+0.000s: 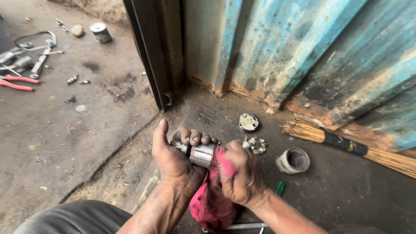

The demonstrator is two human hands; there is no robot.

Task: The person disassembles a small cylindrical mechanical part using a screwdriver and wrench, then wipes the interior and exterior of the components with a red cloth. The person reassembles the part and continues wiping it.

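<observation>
The left hand (173, 158) was closed around a shiny cylindrical metal motor part (198, 154), held just above the oily concrete floor (86, 130). The right hand (242, 173) was clenched on a pink rag (212, 199), pressing it against the part's end. Near them lay a round end cover (248, 122), a cluster of small metal fittings (255, 145), a cup-shaped housing (293, 160) and a straw broom (346, 145). The greasy grip looked risky: the part could slip and drop onto the loose fittings, scattering them.
</observation>
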